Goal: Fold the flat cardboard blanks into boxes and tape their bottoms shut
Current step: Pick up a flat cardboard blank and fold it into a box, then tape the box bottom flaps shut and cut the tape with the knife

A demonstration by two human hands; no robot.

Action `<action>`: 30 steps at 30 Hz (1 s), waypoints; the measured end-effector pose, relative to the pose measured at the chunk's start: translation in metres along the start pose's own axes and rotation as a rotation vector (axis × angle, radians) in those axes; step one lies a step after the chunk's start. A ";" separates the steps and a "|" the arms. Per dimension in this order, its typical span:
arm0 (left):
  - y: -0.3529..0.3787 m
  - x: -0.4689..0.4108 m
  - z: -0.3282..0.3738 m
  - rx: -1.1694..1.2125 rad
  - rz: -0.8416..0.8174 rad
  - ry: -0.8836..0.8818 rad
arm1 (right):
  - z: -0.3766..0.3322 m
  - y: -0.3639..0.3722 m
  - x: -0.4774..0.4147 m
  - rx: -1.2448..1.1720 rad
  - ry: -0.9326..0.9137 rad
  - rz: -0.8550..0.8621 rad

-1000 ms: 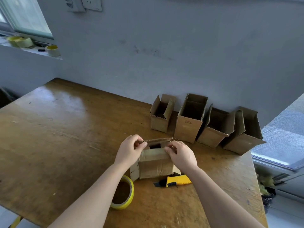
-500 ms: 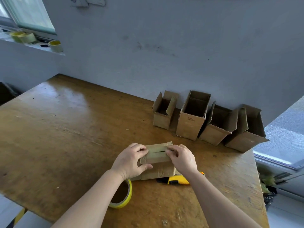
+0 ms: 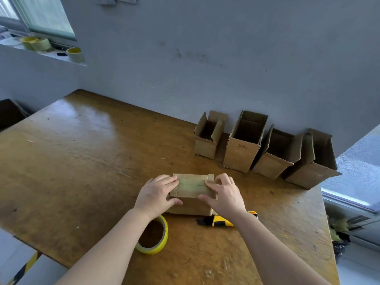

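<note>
Head view: a second ago one flap stood up between the fingers. Now both flaps (image 3: 191, 179) lie flat and meet along a seam (image 3: 192, 184), and the hands have slid out to the two ends.

The box (image 3: 191, 207) stands bottom-up on the tabletop (image 3: 82, 161), close in front of the person. The left hand (image 3: 156, 195) has its fingers over the left end of the closed flaps and its thumb against the near side, so its grip clamps that corner. The right hand (image 3: 224, 194) does the same at the right end, with curled fingers on top and the thumb on the near edge.

The flaps have a greenish sheen. I cannot tell whether tape already lies there.

The tape roll (image 3: 154, 236) lies flat just beside the left wrist. A yellow utility knife (image 3: 220, 221) lies partly under the right forearm. Four open boxes (image 3: 242, 153) stand in a row against the wall (image 3: 226, 58).

The step in hand looks like squaring the bottom before taping. To do it well, press the flaps level so the seam closes with no gap or overlap. Keep one hand pinning the middle of the seam while the other reaches for the roll. Run the strip along the seam and down over both ends. If both hands let go at once, the flaps will likely spring up.
</note>
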State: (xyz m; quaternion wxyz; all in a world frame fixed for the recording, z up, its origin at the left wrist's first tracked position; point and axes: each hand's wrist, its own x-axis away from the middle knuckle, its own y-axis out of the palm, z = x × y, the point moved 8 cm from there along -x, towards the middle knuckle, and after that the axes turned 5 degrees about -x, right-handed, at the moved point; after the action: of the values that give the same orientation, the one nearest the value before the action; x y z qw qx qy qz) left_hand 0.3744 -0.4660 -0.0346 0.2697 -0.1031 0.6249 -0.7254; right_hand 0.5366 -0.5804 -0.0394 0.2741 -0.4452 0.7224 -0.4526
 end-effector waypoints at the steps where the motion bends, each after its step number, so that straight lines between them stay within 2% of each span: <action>1: 0.000 0.002 0.001 0.000 0.006 0.003 | -0.003 -0.001 0.000 0.021 -0.034 0.008; 4: 0.002 0.003 0.000 0.008 0.015 -0.002 | -0.015 0.004 0.002 0.002 -0.131 -0.026; 8: 0.001 0.010 0.002 0.062 0.008 -0.024 | -0.017 0.005 0.008 -0.032 -0.139 -0.005; 11: 0.003 0.029 -0.013 0.200 0.051 -0.176 | -0.018 0.006 0.012 -0.062 -0.126 0.015; 13: 0.015 0.043 -0.025 0.132 -0.070 -0.265 | -0.019 0.007 0.014 -0.083 -0.108 0.020; 16: 0.040 0.061 -0.036 -0.044 -0.350 -0.329 | -0.017 0.009 0.016 -0.101 -0.069 0.016; 18: 0.045 0.067 -0.036 -0.070 -0.390 -0.354 | -0.017 0.009 0.016 -0.111 -0.047 0.007; 21: 0.036 0.067 -0.029 -0.054 -0.308 -0.290 | -0.018 0.010 0.017 -0.115 -0.028 0.001; 30: -0.032 0.043 0.002 0.520 0.041 -0.192 | -0.018 0.008 0.016 -0.134 0.008 -0.009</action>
State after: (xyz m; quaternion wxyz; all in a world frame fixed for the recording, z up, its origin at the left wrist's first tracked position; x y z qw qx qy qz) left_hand 0.3312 -0.4874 -0.0112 0.3598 -0.0858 0.3913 -0.8427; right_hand 0.5118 -0.5862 -0.0385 0.2385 -0.4639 0.7503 -0.4062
